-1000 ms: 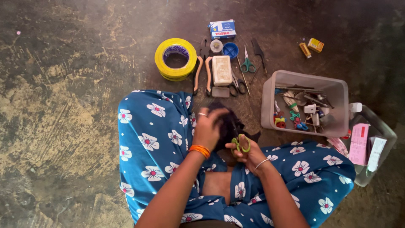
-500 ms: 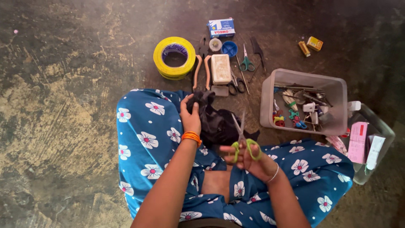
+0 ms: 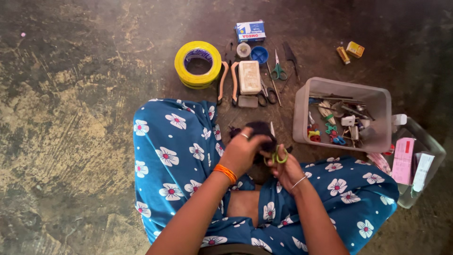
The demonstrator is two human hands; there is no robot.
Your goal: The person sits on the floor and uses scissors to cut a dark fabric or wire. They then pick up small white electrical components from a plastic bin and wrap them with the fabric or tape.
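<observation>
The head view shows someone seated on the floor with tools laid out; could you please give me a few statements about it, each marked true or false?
1. The right hand holds green-handled scissors. True.
2. The left hand rests on a dark piece of material in the lap. True.
3. The yellow tape roll sits inside the clear plastic bin. False: it lies on the floor, apart from the bin.
4. The left wrist wears an orange bangle. True.
5. The bin is empty. False: it holds small tools and clips.
6. The small blue box lies in the lap. False: it lies on the floor beyond the tape roll.
</observation>
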